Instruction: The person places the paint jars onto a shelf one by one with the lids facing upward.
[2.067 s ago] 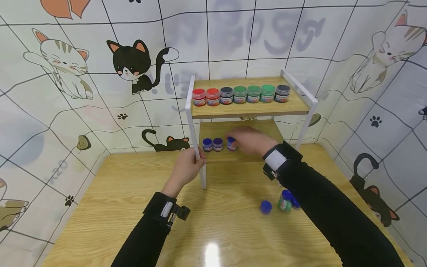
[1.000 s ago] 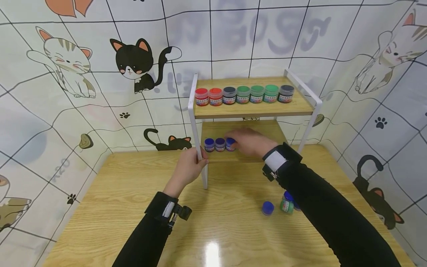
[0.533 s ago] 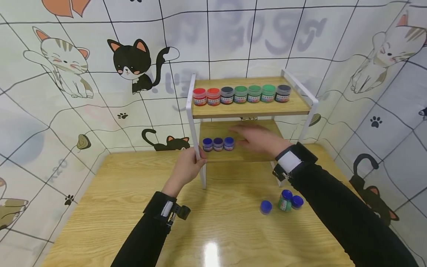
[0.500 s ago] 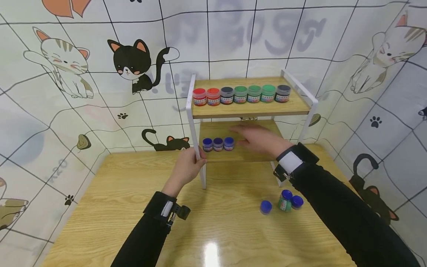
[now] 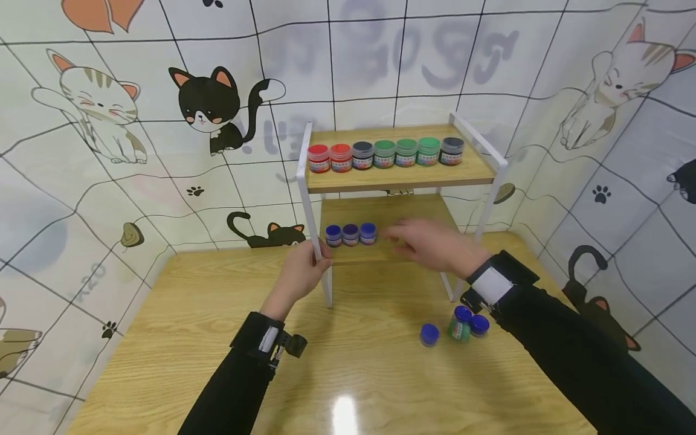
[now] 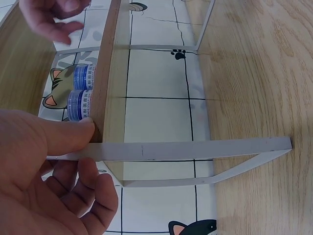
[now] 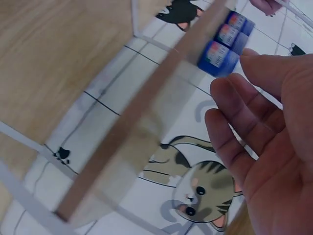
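Note:
My left hand (image 5: pixel 299 271) pinches the front left white leg (image 6: pixel 195 149) of a two-tier shelf, thumb on one side and curled fingers on the other. On the lower shelf board (image 5: pixel 391 208), at its left end, three small blue-lidded paint jars (image 5: pixel 350 234) stand side by side. To the right of them my right hand (image 5: pixel 432 244) hovers over the board, fingers loosely bent and holding nothing. In the right wrist view its fingertips are close to the nearest blue jar (image 7: pixel 217 58), with a gap between.
On the upper board (image 5: pixel 402 176) stands a row of red, dark and green paint jars (image 5: pixel 384 154). Three more blue-lidded jars, one with a green body (image 5: pixel 459 326), stand on the wooden table (image 5: pixel 244 362) at the front right. A cat-patterned wall covering (image 5: pixel 370 72) rises behind.
My right hand has set the third blue jar beside the other two, let go and drawn back to the right. My left hand keeps its grip on the leg.

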### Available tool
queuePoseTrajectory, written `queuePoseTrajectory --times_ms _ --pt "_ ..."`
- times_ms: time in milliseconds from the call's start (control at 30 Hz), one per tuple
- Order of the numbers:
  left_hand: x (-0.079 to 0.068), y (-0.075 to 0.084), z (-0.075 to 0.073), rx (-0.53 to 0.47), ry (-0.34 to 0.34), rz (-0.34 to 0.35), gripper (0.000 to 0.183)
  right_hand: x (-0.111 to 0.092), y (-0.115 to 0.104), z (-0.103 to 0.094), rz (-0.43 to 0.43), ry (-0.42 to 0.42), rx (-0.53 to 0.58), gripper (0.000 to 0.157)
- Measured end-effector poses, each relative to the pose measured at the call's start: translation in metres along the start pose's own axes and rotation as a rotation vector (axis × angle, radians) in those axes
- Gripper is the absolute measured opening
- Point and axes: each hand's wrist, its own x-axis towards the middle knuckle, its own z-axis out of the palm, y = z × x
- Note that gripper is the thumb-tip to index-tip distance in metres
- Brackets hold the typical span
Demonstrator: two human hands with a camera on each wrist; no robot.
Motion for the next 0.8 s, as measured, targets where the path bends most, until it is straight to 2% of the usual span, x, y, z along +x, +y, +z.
queuePoseTrajectory --times_ms 133,400,567,800 --pt "0.0 -0.001 -0.001 0.009 0.003 0.011 0.004 -0.01 0.004 0.011 -0.022 0.002 0.017 0.022" --pt "0.001 -0.001 -0.001 0.004 0.001 0.018 0.005 -0.03 0.011 0.031 -0.038 0.042 0.008 0.021" --pt "0.001 0.001 -0.001 0.006 0.0 0.011 0.005 -0.043 0.012 0.044 -0.01 -0.039 0.025 0.018" --pt "-0.001 0.001 0.0 0.004 -0.001 0.002 0.005 -0.064 0.014 0.071 -0.009 -0.157 0.065 0.013"
